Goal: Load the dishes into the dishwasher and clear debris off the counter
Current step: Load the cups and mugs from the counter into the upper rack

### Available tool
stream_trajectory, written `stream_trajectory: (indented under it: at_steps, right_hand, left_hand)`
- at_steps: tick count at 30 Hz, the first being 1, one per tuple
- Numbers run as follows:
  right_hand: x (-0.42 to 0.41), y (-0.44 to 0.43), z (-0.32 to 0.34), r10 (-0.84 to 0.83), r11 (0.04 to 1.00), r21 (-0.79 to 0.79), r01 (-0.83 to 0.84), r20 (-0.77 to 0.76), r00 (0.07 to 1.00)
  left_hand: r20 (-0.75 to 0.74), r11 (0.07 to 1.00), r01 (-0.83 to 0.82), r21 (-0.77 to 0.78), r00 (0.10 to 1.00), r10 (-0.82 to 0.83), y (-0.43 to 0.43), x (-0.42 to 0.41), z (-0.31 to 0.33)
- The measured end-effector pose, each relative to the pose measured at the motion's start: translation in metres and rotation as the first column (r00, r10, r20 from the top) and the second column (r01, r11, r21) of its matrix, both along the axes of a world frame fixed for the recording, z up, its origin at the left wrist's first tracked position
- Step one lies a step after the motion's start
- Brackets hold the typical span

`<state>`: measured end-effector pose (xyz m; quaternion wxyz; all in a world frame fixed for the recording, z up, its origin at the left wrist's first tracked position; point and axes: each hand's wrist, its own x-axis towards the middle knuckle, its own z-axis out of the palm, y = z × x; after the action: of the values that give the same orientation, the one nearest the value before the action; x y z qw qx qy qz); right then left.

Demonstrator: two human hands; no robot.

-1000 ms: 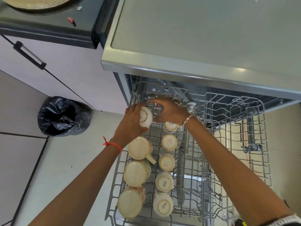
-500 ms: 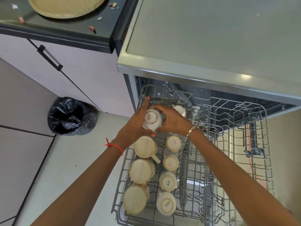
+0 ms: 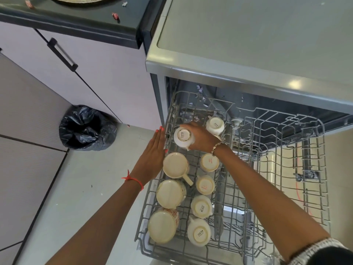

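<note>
Six small white ceramic cups (image 3: 201, 206), bases up (one in the right hand (image 3: 200, 138), one just beyond it, four in a row nearer the person), three larger cream mugs (image 3: 171, 194) beside the left hand (image 3: 152, 155) and its wrist, and one black plastic bin bag (image 3: 87, 129) off to that hand's left.

Dishwasher rack (image 3: 323, 150) was grey coated wire, smooth. Cups (image 3: 172, 165) were cream glazed ceramic, glossy. Dishwasher top (image 3: 248, 35) looked matt grey with a satin metal edge. Bin bag (image 3: 86, 129) was crinkled, glossy black plastic. Bench (image 3: 76, 18) was dark and matt.
</note>
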<state>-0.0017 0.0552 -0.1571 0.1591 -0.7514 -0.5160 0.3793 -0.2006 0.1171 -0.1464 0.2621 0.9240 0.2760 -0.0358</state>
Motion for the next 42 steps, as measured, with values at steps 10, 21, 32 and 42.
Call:
stream_trajectory:
  at_steps: [10,21,32,42]
  right_hand:
    - [-0.018,0.002,-0.042,0.023,0.998,-0.066,-0.025,-0.031,0.999]
    - [-0.018,0.006,-0.052,0.058,0.994,-0.095,-0.055,0.029,0.998]
    - [-0.028,-0.014,0.021,0.025,0.991,-0.135,-0.010,0.108,0.994]
    - [-0.100,-0.063,0.114,0.103,0.989,-0.123,-0.078,0.209,0.973]
  left_hand:
    - [0.021,0.995,-0.044,-0.092,0.999,0.046,-0.001,0.002,-0.009]
    - [0.037,0.995,-0.065,-0.071,0.997,0.068,-0.003,0.003,-0.009]
    - [-0.149,1.000,-0.026,0.008,0.989,0.027,-0.002,-0.012,0.037]
    - [-0.184,0.997,-0.015,0.074,0.983,0.028,-0.048,-0.072,0.111]
